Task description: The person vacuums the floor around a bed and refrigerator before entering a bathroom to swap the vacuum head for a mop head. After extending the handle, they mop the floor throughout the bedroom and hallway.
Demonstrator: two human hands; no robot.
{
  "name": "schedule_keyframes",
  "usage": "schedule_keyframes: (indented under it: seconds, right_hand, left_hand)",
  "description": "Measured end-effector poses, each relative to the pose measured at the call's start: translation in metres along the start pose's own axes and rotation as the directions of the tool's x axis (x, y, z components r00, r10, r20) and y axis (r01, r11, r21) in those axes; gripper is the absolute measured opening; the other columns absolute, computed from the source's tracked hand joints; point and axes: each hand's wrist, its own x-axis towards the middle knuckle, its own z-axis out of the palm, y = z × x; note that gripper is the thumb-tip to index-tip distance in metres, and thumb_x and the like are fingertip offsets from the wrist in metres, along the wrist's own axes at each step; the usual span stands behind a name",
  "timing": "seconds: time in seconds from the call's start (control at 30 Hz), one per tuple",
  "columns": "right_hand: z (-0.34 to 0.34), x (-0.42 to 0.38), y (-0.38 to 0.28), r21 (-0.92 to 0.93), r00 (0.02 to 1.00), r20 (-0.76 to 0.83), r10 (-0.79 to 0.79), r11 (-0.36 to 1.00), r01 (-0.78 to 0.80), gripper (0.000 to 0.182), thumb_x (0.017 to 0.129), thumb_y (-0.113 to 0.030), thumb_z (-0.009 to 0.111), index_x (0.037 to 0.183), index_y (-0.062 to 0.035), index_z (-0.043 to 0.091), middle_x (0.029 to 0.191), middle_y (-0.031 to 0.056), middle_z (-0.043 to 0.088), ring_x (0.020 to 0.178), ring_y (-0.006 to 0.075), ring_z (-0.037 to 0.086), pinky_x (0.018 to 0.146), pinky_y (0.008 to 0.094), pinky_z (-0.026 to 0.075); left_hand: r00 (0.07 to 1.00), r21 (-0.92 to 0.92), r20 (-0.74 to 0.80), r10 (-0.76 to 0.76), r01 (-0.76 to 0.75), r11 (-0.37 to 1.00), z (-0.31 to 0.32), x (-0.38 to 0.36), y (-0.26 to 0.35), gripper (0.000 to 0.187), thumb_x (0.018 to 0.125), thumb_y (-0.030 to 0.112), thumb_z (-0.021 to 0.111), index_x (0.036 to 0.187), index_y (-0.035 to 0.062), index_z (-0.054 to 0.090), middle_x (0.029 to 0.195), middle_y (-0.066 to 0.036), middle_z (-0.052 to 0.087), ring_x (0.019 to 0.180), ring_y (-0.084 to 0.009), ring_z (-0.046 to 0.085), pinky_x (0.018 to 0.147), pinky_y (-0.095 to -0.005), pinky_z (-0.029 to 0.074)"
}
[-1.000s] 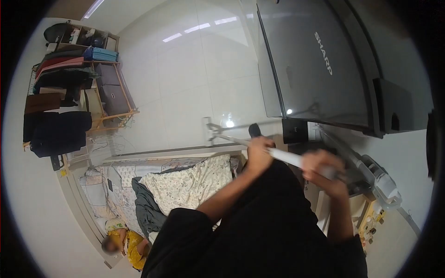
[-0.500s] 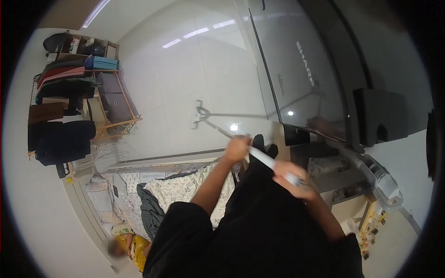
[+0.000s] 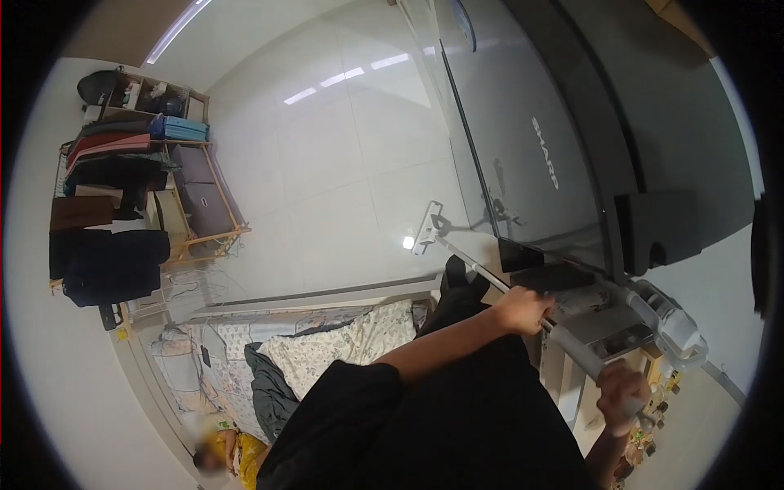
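Observation:
A long-handled floor tool [image 3: 573, 347] slants from lower right up to the floor, with a thick light grey handle and a thin shaft. Its flat white head [image 3: 427, 228] rests on the tiles near the fridge's base. My left hand [image 3: 523, 311] is wrapped round the shaft just above the thick handle section. Further back, my right hand [image 3: 624, 393] is closed round the handle's end.
A grey fridge [image 3: 523, 122] stands on the right. Clothes racks [image 3: 122, 188] are at the left, and a bed with a floral blanket [image 3: 343, 339] lies below them. A person in yellow [image 3: 233, 453] is at the lower left. A white appliance [image 3: 676, 327] is at the right.
The tool's head has moved right and nearer to the fridge and my feet. Both my hands have shifted right and down with the handle.

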Motion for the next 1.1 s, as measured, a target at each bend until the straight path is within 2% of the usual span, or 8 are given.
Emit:
schedule_keyframes:
  seconds: [0.1, 0.2, 0.27, 0.47, 0.57, 0.7, 0.87, 1.1]
  right_hand:
    - [0.012, 0.000, 0.012, 0.051, 0.985, 0.151, -0.087, 0.995, 0.081, 0.028, 0.061, -0.005, 0.076, 0.073, -0.0123, 0.051, 0.069, 0.0052, 0.060, 0.068, 0.0257, 0.060, 0.067, 0.0368, 0.049]
    - [0.051, 0.015, 0.047, 0.067, 0.967, 0.214, -0.137, 0.990, 0.125, 0.025, 0.071, 0.002, 0.071, 0.076, -0.0109, 0.051, 0.082, 0.0080, 0.062, 0.078, 0.0259, 0.061, 0.076, 0.0444, 0.048]
    - [0.086, 0.037, 0.071, 0.154, 0.972, 0.233, -0.016, 0.988, -0.021, 0.022, 0.075, 0.007, 0.067, 0.082, -0.0071, 0.053, 0.087, 0.0095, 0.061, 0.082, 0.0247, 0.060, 0.079, 0.0424, 0.048]
    - [0.205, 0.113, 0.177, 0.211, 0.926, 0.325, -0.191, 0.969, 0.126, 0.014, 0.083, 0.000, 0.068, 0.090, -0.0032, 0.057, 0.093, 0.0086, 0.060, 0.087, 0.0188, 0.058, 0.081, 0.0307, 0.045]
    - [0.218, 0.125, 0.176, 0.216, 0.925, 0.298, -0.237, 0.960, 0.176, 0.013, 0.083, -0.002, 0.068, 0.090, -0.0026, 0.057, 0.092, 0.0087, 0.060, 0.084, 0.0196, 0.058, 0.080, 0.0301, 0.046]
    - [0.166, 0.081, 0.110, 0.014, 0.972, 0.092, -0.215, 0.977, 0.215, 0.014, 0.079, 0.007, 0.065, 0.086, -0.0009, 0.058, 0.086, 0.0114, 0.061, 0.082, 0.0245, 0.061, 0.077, 0.0354, 0.049]
    - [0.088, 0.011, 0.025, -0.106, 0.964, 0.142, -0.226, 0.965, 0.241, 0.026, 0.067, 0.002, 0.070, 0.077, -0.0093, 0.050, 0.074, 0.0084, 0.062, 0.074, 0.0240, 0.063, 0.067, 0.0362, 0.050]
    - [0.105, 0.017, 0.057, -0.256, 0.915, 0.357, -0.189, 0.922, 0.290, 0.030, 0.066, 0.000, 0.076, 0.086, -0.0100, 0.057, 0.084, 0.0096, 0.065, 0.082, 0.0280, 0.065, 0.070, 0.0372, 0.050]
  left_hand:
    - [0.987, -0.027, -0.003, 0.158, -0.158, 0.987, -0.004, -0.015, -0.028, 0.026, 0.066, 0.020, 0.069, 0.088, 0.0162, 0.057, 0.068, -0.010, 0.063, 0.066, -0.0332, 0.065, 0.061, -0.0458, 0.051]
    - [0.978, 0.042, -0.190, 0.083, -0.076, 0.996, -0.025, -0.038, -0.069, 0.022, 0.066, 0.020, 0.069, 0.082, 0.0137, 0.057, 0.066, -0.010, 0.062, 0.065, -0.0333, 0.064, 0.058, -0.0463, 0.050]
    - [0.957, 0.141, -0.282, 0.065, -0.025, 0.990, -0.036, -0.047, -0.125, 0.017, 0.068, 0.018, 0.067, 0.080, 0.0112, 0.057, 0.065, -0.012, 0.062, 0.064, -0.0348, 0.064, 0.057, -0.0466, 0.051]
    - [0.915, 0.308, -0.395, -0.080, 0.214, 0.927, -0.119, -0.070, -0.271, 0.009, 0.075, 0.012, 0.057, 0.073, 0.0035, 0.057, 0.073, -0.019, 0.061, 0.073, -0.0391, 0.062, 0.068, -0.0501, 0.049]
    - [0.900, 0.259, -0.386, -0.201, 0.315, 0.913, -0.124, -0.058, -0.290, 0.011, 0.075, 0.013, 0.056, 0.071, 0.0025, 0.057, 0.076, -0.019, 0.060, 0.079, -0.0395, 0.059, 0.075, -0.0486, 0.046]
    - [0.721, 0.069, -0.693, -0.012, 0.083, 0.994, -0.050, -0.030, -0.217, 0.005, 0.069, 0.008, 0.059, 0.070, 0.0045, 0.056, 0.072, -0.016, 0.056, 0.077, -0.0384, 0.053, 0.078, -0.0461, 0.041]
    - [0.894, -0.010, -0.388, 0.224, -0.247, 0.969, -0.024, -0.037, -0.072, 0.016, 0.060, 0.011, 0.069, 0.070, 0.0117, 0.056, 0.067, -0.007, 0.060, 0.072, -0.0315, 0.061, 0.067, -0.0433, 0.049]
    - [0.957, 0.070, -0.115, 0.265, -0.259, 0.963, -0.072, -0.042, -0.119, 0.013, 0.062, 0.013, 0.068, 0.073, 0.0116, 0.060, 0.067, -0.008, 0.063, 0.069, -0.0307, 0.063, 0.064, -0.0432, 0.051]
